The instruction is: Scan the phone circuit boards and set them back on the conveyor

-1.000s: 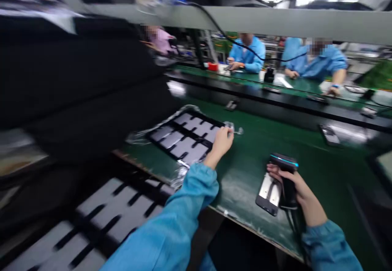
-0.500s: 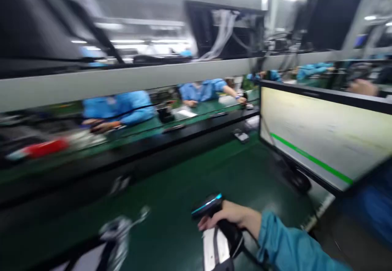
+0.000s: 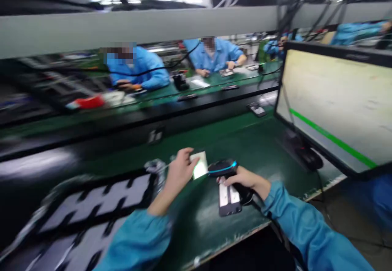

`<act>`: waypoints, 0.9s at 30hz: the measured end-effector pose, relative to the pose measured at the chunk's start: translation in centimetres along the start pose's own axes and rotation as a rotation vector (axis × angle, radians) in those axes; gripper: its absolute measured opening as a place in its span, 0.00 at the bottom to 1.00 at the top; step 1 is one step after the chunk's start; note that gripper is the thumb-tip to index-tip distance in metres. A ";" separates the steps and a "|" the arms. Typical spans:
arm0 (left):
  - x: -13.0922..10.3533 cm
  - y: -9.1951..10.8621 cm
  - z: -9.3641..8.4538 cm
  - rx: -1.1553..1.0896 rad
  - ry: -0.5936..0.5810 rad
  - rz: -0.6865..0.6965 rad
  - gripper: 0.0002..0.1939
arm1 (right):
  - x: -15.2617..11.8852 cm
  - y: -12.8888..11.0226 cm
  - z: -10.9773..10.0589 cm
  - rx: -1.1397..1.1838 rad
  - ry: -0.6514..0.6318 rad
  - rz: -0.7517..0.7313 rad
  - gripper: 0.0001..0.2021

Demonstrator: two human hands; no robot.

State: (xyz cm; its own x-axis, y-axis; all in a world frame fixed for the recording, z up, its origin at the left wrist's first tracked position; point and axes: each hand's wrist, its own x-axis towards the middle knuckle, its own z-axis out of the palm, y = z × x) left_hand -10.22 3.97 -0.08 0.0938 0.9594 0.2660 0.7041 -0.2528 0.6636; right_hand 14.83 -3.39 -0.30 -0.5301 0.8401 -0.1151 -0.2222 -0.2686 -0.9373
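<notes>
My right hand (image 3: 245, 180) is wrapped round the handle of a black barcode scanner (image 3: 222, 167) with a glowing blue strip. Its head points left. Below that hand lies a dark, flat, phone-like device (image 3: 229, 209) with white panels; whether my fingers touch it, I cannot tell. My left hand (image 3: 181, 169) pinches a small white card (image 3: 200, 164) in front of the scanner, and a bright greenish light shows on the card. Left of it is a black tray (image 3: 101, 218) with pale rectangular pockets and crumpled clear plastic (image 3: 156, 166) at its corner.
At right a monitor (image 3: 333, 103) stands on the green bench (image 3: 251, 140), with a black mouse (image 3: 309, 156) before it. Another phone-like device (image 3: 256, 109) lies at the back. Beyond a dark ledge (image 3: 122, 119), people in blue work at another bench. A grey beam (image 3: 137, 27) crosses above.
My left hand has come into view with the white card. The view has tilted down, showing more of the tray and bench. My right hand still holds the scanner.
</notes>
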 end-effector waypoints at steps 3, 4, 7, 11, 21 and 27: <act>-0.7 -0.1 0.1 -0.067 -0.018 -0.046 0.22 | 0.1 0.2 -0.2 0.013 -0.024 0.017 0.10; -0.5 -0.2 0.1 -0.087 -0.015 -0.065 0.22 | 0.2 0.4 -0.2 0.015 -0.038 0.019 0.09; -0.2 -0.5 -0.2 -0.119 0.005 -0.104 0.23 | 0.1 0.5 -0.1 0.029 -0.051 0.013 0.11; -2.3 0.0 0.5 -0.292 -0.102 -0.142 0.27 | 0.5 0.0 -1.2 0.121 0.000 0.008 0.16; -8.4 4.2 6.5 -0.456 -0.354 -0.090 0.20 | 2.5 0.7 -4.5 0.299 0.150 0.042 0.17; -12.6 2.4 7.3 -0.153 -0.228 -0.068 0.33 | -1.1 -1.0 -2.9 0.202 0.340 -0.049 0.18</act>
State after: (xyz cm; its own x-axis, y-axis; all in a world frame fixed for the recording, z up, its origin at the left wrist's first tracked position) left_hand -4.59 -7.75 -6.98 0.2180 0.9738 0.0649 0.6011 -0.1863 0.7772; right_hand 18.01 -2.64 -0.17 -0.2211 0.9532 -0.2064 -0.4150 -0.2835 -0.8645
